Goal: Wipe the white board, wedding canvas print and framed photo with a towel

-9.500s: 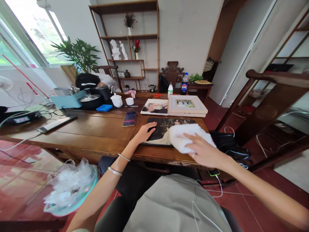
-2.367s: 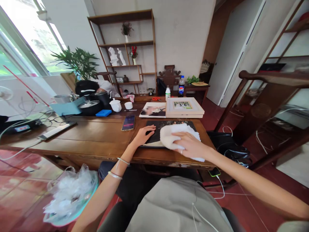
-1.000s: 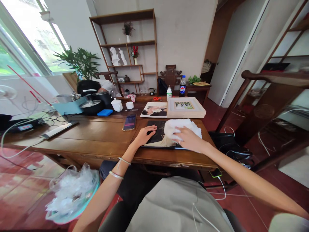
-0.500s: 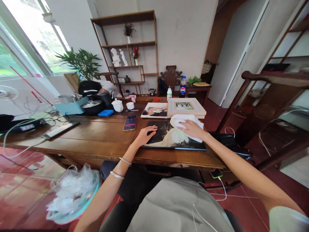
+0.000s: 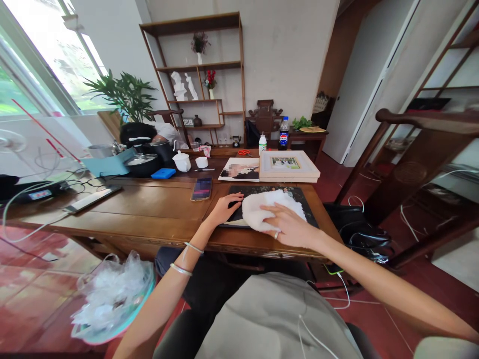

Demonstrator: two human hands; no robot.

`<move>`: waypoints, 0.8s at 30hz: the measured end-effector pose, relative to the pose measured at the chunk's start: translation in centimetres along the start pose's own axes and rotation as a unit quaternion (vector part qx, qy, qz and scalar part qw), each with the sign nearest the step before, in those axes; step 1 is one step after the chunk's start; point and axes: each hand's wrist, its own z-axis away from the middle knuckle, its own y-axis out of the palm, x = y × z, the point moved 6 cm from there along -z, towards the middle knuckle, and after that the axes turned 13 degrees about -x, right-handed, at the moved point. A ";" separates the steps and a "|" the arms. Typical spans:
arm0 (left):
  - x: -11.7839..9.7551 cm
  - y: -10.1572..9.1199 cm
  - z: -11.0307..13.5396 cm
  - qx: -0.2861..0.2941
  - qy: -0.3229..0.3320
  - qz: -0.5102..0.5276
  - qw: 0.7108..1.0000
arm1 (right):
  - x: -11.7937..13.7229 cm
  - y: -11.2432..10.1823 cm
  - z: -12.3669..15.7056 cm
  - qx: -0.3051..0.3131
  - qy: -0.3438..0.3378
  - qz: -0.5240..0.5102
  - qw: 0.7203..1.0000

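Observation:
A dark picture panel (image 5: 299,192) lies flat at the table's front edge, much of its face hidden by a bunched white towel (image 5: 255,209). My right hand (image 5: 290,227), a ring on one finger, presses the towel onto the panel with fingers spread over the cloth. At the panel's left edge my left hand (image 5: 224,209) rests with its fingers stretched out, holding nothing. Just behind lie a printed picture (image 5: 239,172) and a cream picture frame (image 5: 305,164).
A phone (image 5: 201,189) lies left of the panel. Farther back stand a white teapot (image 5: 181,162), a blue-capped cola bottle (image 5: 284,133), a small white bottle (image 5: 262,143) and orange scissors (image 5: 244,152). A chair (image 5: 407,164) stands on the right.
My right hand has slid the towel left and toward me across the panel, covering the pale shape printed there. My left hand has stayed at the left edge.

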 end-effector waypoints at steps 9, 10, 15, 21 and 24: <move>0.2 0.1 0.0 -0.014 0.018 0.002 1.000 | -12.1 -0.3 -0.9 -0.006 0.166 0.165 0.972; 0.2 0.1 0.0 -0.015 0.018 0.002 1.000 | -11.7 -0.2 -0.8 -0.004 0.164 0.173 0.971; 0.1 0.1 0.0 -0.006 0.003 -0.006 1.000 | -3.7 0.7 -0.2 0.009 0.086 0.119 0.989; -0.3 0.0 0.0 0.000 -0.006 -0.007 1.000 | 0.9 1.0 -0.6 0.011 0.017 0.039 0.999; -0.2 0.0 -0.1 0.001 0.002 -0.008 1.000 | -2.9 1.4 -2.5 0.011 0.054 0.077 0.995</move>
